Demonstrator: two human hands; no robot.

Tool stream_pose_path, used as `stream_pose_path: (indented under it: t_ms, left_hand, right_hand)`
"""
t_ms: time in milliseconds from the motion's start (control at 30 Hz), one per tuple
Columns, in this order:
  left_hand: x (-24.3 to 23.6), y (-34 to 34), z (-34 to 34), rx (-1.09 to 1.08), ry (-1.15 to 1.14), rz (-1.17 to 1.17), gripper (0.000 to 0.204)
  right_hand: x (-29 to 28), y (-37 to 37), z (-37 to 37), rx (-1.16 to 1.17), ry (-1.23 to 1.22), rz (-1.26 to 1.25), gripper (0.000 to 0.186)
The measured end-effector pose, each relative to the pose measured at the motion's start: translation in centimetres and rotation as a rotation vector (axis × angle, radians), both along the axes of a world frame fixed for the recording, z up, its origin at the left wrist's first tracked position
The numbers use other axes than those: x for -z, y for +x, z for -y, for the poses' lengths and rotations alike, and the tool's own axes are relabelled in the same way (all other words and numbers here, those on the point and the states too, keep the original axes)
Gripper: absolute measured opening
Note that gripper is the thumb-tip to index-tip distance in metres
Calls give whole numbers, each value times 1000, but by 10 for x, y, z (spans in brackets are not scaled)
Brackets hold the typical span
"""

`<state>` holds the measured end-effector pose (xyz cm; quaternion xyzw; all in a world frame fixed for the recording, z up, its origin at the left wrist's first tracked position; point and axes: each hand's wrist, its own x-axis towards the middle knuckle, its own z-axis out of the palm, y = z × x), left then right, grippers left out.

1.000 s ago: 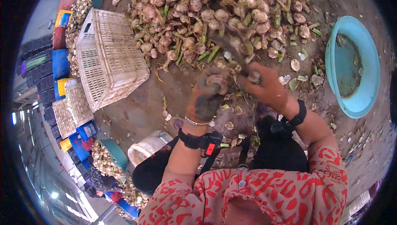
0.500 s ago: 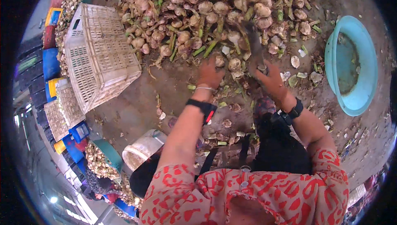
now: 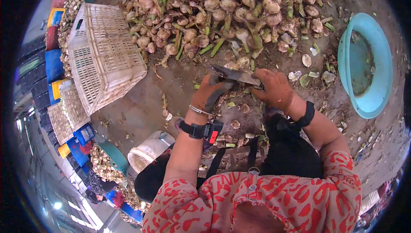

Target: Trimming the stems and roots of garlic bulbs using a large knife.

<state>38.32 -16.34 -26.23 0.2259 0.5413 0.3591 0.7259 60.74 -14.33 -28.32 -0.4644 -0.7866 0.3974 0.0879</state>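
- So the knife point(image 3: 240, 76) is just off the near edge of the garlic heap point(image 3: 222, 8), lying crosswise between the two hands, above the floor point(image 3: 141, 98).
- Progress-wise, I'd call it early-ish: tons of bulbs in that heap still have their stems on, so there's loads left.
- Something's been done though, judging by the stem bits and skin scraps point(image 3: 304, 81) littering the floor right of the hands and down by the feet. Can't count finished bulbs from here.
- Right hand point(image 3: 276, 91): fingers wrapped round the handle end of the knife.
- Left hand point(image 3: 210, 92): curled up under the other end of the blade. Whether it's pinching a bulb or how tightly it's closed, can't tell, the blade and knuckles hide it.
- Further out, a turquoise basin point(image 3: 371, 111) stands on the floor off to the right, well apart from the hands.
- Off left there's a big white slatted crate point(image 3: 113, 47) beside the heap's left edge, plus a whitish bucket point(image 3: 156, 146) near the left knee.
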Motion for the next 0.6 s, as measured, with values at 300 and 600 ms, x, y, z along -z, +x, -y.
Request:
stream_pose_path:
  t_ms: [300,600]
  left_hand:
    - [-20,11,-5,341,444,-583,31]
    - [-90,58,-2,153,178,-130,48]
  right_hand:
    - [-30,13,-1,-19,140,-46,41]
    - [26,27,3,67,-11,80,35]
